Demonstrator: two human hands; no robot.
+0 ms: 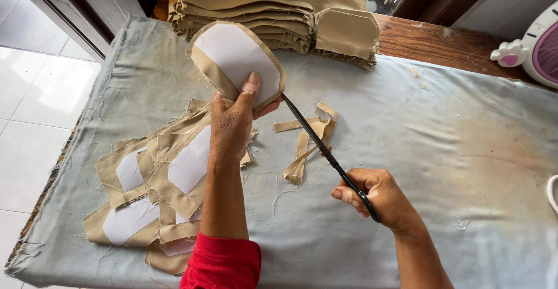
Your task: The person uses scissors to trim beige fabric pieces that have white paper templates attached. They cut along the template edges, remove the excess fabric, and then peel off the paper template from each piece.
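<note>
Two hands work together: the left hand holds a tan fabric piece above the surface; the right hand, grip closed on scissors, trims its edge. Blade opening is probably narrow. Keep cuts close along the white lining; offcuts lie below.

Your left arm wears a red sleeve, its edge ending just below the elbow near the bottom of the view; the cloth looks soft and plain, with a few gentle folds and no print or trim that can be made out. From that edge on, your forearm is bare down to your left hand. The thumbnail on that hand is short and unpainted. Your right arm shows no sleeve at all in the view: it is bare from the lower edge up to your right hand. Neither of your hands carries a ring, watch, bracelet or glove.
</note>
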